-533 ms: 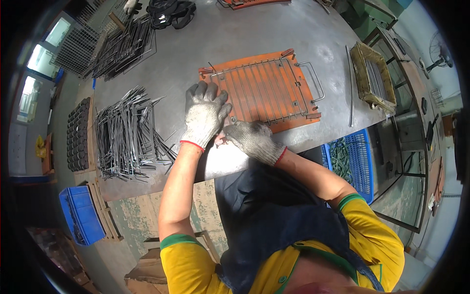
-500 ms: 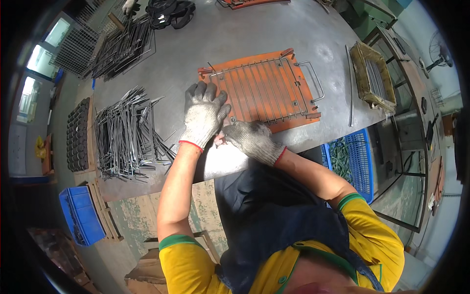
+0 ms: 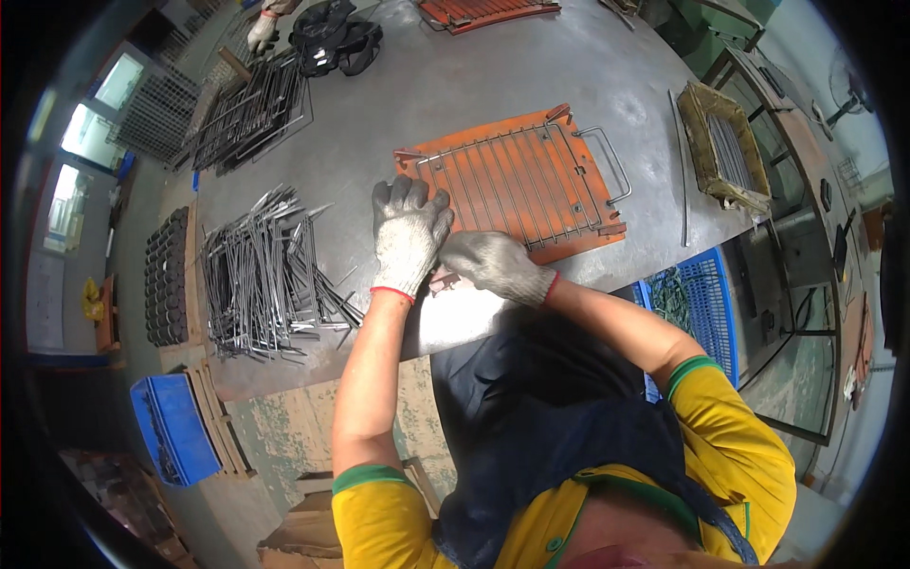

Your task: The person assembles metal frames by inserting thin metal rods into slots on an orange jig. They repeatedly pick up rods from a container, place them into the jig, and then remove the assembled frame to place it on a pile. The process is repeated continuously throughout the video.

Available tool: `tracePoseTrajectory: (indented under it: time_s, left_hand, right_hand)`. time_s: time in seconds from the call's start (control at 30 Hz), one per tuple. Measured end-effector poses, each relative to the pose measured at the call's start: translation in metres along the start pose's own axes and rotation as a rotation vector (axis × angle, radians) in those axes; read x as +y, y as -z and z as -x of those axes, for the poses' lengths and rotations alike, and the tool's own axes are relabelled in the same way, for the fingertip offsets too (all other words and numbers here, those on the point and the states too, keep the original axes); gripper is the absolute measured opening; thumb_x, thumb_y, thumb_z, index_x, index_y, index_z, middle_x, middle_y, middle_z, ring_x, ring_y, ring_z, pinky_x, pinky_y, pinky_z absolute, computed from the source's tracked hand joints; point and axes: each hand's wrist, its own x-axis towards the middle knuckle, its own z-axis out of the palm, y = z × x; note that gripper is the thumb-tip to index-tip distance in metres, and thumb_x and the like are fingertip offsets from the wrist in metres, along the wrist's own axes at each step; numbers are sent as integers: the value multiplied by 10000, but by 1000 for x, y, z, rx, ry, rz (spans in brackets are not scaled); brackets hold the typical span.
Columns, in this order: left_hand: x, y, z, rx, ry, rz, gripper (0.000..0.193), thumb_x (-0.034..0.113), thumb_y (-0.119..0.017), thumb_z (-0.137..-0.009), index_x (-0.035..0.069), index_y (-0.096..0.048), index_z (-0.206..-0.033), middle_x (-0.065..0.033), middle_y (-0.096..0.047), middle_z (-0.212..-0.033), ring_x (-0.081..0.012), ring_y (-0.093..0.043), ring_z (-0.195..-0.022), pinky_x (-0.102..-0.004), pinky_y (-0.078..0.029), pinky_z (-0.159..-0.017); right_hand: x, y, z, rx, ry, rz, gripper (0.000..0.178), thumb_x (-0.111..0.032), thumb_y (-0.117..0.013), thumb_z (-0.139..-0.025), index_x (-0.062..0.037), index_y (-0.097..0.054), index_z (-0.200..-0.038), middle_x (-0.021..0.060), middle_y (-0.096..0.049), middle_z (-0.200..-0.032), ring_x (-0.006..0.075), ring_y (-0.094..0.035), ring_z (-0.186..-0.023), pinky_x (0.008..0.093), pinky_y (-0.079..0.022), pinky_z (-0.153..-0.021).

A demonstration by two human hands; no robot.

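An orange plate lies on the metal table with a wire rack on top of it. A bent wire handle sticks out past the rack's right side. My left hand, in a white glove with grey fingers, rests over the plate's left edge, fingers slightly bent and apart. Close beside it, at the plate's near left corner, my right hand is gloved too and its fingers are closed. Whatever they hold is hidden. Below the two hands, a small reddish part shows only partly.
Loose metal rods are heaped left of my arm. Stacked wire frames, a black bag and another person's gloved hand are at the far left. A yellowish box of rods stands right; blue crates sit beside the table.
The whole view has shifted slightly to the right and down. My right hand's fingers look more curled, while both hands stay at the plate's near left corner. The other person's hand shows more.
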Motion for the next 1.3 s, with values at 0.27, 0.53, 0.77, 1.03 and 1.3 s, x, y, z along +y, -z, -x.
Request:
tracePoseTrajectory:
  time_s: [0.27,0.53,0.77,1.03,1.3]
  left_hand:
    - [1,-6,4,-10,9,17,311,315,-595,-905,127,-710,-1124,-89,-638,-1171,-310,-520,-1216,-542,-298,-1113]
    - [2,-6,3,194,-39,20,253,269,-609,-875,112,-709,-1047,-78,-629,-1049,-272,-525,-1143,-497,-326,-1073]
    - [17,-23,18,408,474,350,296,283,-557,-941,67,-705,-1079,-137,-647,-1125,-355,-576,-1130,-467,-439,-1013]
    - [27,-55,36,685,872,1169,333,168,-533,-1034,-33,-581,-1295,-131,-623,-1237,-183,-622,-1044,-314,-504,-879]
    - [31,-51,42,634,855,957,288,145,-542,-1015,-21,-609,-1240,-148,-648,-1212,-235,-631,-1053,-367,-496,-917]
  right_hand:
    - [51,106,54,358,-284,472,400,-31,-636,-756,-51,-630,-1156,133,-645,-1189,330,-664,-1000,419,-571,-830]
    - [134,139,145,352,-760,511,258,-304,-535,-977,-104,-669,-1073,161,-688,-997,381,-661,-907,481,-519,-786]
    - [132,146,140,384,-856,464,292,-343,-510,-983,-101,-664,-1038,174,-700,-966,395,-665,-900,505,-508,-791]
    - [132,146,142,330,-878,429,323,-364,-496,-990,-97,-665,-1057,172,-697,-1028,392,-654,-967,499,-507,-821]
    - [127,147,140,362,-879,427,322,-351,-499,-990,-81,-665,-1052,177,-701,-994,393,-663,-934,498,-508,-820]
